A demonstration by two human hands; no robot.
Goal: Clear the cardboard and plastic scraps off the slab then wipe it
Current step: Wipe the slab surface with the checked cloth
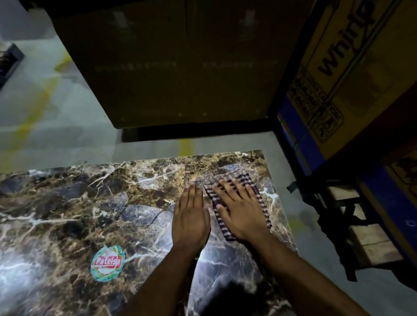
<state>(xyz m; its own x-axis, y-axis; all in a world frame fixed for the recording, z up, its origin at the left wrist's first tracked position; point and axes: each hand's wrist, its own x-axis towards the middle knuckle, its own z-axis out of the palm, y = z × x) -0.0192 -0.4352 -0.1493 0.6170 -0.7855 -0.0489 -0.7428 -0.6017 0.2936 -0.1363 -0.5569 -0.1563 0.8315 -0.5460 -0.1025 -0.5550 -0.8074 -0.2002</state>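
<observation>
Leftmost, round Patelsa sticker (107, 263) on the marble slab (62, 210), left hand (190, 220) flat with fingers together on bare stone, right hand (240, 210) spread, pressing the checked cloth (255, 187) near the far right corner, Whirlpool carton (355, 65) beyond.

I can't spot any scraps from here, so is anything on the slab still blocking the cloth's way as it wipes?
No scraps show. The right hand presses the checked cloth flat near the slab far right corner. The left hand lies flat beside it, directly in any leftward sweep. A round sticker sits further left.
</observation>
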